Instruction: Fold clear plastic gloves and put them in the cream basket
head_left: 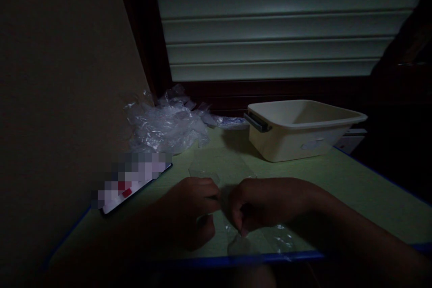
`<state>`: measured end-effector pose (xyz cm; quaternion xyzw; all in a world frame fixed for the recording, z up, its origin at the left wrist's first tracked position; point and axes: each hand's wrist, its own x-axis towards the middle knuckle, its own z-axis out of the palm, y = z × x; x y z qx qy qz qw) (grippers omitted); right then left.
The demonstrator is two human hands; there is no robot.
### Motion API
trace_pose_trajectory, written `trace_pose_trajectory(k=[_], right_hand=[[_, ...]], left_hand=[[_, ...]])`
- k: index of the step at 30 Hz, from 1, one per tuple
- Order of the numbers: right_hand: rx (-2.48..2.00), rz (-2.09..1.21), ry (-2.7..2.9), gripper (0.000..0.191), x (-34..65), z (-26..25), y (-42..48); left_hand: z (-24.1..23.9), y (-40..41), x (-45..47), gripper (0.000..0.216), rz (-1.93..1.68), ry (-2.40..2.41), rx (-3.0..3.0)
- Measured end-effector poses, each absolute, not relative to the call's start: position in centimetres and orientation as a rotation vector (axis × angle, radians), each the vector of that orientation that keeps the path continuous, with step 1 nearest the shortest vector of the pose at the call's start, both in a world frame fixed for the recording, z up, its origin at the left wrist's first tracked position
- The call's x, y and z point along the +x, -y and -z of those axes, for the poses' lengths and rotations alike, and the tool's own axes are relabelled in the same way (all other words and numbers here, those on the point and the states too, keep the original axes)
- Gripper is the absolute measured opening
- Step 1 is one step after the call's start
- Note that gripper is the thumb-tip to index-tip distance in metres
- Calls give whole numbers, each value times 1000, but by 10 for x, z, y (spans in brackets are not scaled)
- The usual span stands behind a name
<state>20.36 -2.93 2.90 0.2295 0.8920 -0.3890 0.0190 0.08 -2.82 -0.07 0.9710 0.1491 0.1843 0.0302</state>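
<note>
Near the front edge of the table, my right hand (258, 204) pinches a clear plastic bag (241, 245) between thumb and fingertips. Part of the bag hangs over the blue table edge. Just to the left is my left hand (199, 211), its fingers bent and a gap showing between thumb and forefinger; I see nothing held there. Another thin sheet of clear plastic (222, 164) lies flat beyond both hands. Dim light and transparency make the plastic's outlines hard to follow.
A heap of crumpled clear plastic bags (168, 121) fills the back left. Below it lies a flat, phone-like device (135, 193), partly blurred out. At the back right stands a cream tub (290, 139) with a dark handle. Walls border the table (364, 198).
</note>
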Motion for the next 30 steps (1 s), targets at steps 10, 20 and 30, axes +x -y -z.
trace_pose_trajectory(k=[10,20,30], right_hand=[[809,1391,-2799,7,208,-34,30],[832,1630,-2735,1,211,-32,29],[877,1584,-2732,2,210,-34,29]], left_hand=[[-2,29,1,15,-541,-446,2960],[2,25,4,12,-586,-440,3104],[4,25,5,11,-522,-394,3213]])
